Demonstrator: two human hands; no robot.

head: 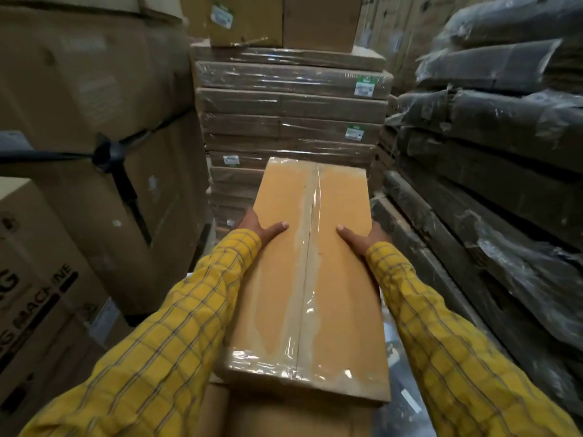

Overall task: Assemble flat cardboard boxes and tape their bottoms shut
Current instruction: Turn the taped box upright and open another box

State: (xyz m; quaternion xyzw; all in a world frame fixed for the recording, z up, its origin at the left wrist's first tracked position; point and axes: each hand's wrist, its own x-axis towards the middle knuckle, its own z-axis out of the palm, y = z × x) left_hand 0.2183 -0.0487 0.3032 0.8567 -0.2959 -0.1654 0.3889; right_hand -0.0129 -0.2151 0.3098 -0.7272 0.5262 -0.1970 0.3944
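- The box [310,272] is in the centre of the frame; its bottom seam is already taped
- My left hand [260,230] and right hand [362,238] grip its two sides; thumbs lie on top
- I judge that putting it aside remains

We held a long cardboard box [310,272] between both hands, its taped face turned up toward us. A strip of clear tape [307,263] ran down the centre seam and folded over the near and far ends. Our left hand [262,230] gripped the left edge, thumb lying on top; our right hand [362,236] gripped the right edge the same way. Yellow checked sleeves [176,326] covered both arms. Ahead stood a stack of plastic-wrapped flat cartons [290,121], with large brown cartons [79,121] at left and dark wrapped bundles [492,137] at right.
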